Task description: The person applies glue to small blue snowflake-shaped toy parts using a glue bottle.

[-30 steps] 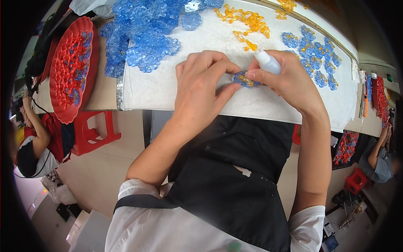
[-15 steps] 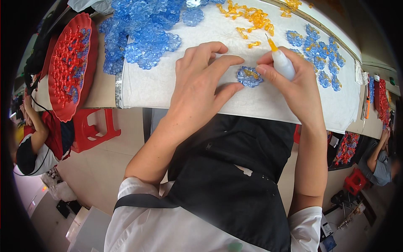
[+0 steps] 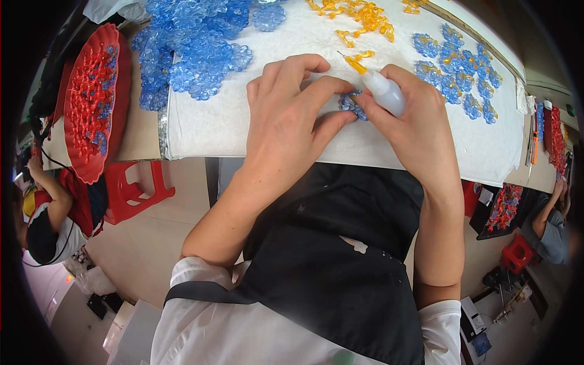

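Observation:
A clear blue plastic flower (image 3: 351,104) stands somewhat tilted on the white cloth (image 3: 267,143), partly hidden by fingers. My left hand (image 3: 289,112) has it by the edge, between thumb and forefinger. In my right hand (image 3: 413,115) is a white needle-tip squeeze bottle (image 3: 387,94) with a yellow nozzle, pointing up and left. The right thumb also touches the flower's right side. Just beyond the nozzle lies a loose amber piece (image 3: 365,55).
Many blue flowers (image 3: 210,67) are heaped at the far left. Amber pieces (image 3: 368,21) are scattered at the back. Several blue flowers with amber parts (image 3: 465,79) lie to the right. A red tray (image 3: 118,131) of red pieces is at the left. People sit on both sides.
My left finger and thumb have closed on the flower, which has shifted slightly left and tipped. My right hand has moved left with the bottle.

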Tool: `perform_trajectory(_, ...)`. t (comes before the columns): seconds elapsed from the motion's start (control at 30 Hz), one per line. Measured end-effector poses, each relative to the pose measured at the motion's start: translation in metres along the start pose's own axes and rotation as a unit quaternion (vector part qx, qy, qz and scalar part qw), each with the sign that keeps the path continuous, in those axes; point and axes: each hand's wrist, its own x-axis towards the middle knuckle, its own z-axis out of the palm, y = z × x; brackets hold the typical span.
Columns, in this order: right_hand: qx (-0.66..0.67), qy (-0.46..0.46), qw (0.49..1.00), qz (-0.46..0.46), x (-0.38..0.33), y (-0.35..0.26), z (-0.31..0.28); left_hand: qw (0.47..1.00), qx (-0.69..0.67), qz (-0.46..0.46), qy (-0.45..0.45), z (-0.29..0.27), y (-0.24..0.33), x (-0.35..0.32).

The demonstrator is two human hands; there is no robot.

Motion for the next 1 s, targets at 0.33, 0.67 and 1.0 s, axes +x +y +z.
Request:
perform_trajectory(0.33,0.124,0.139,0.982,0.000,-0.028,0.022,-0.016,0.998,0.031,0.040,-0.044,0.004,0.013,0.008)
perform_trajectory(0.67,0.229,0.269,0.922,0.159,-0.087,0.070,-0.082,0.991,-0.022,0.108,-0.076,0.045,0.055,0.049)
perform_trajectory(1.0,0.298,0.315,0.887,0.158,-0.094,0.093,-0.090,0.977,0.104,0.141,-0.123,0.090,0.055,0.087)
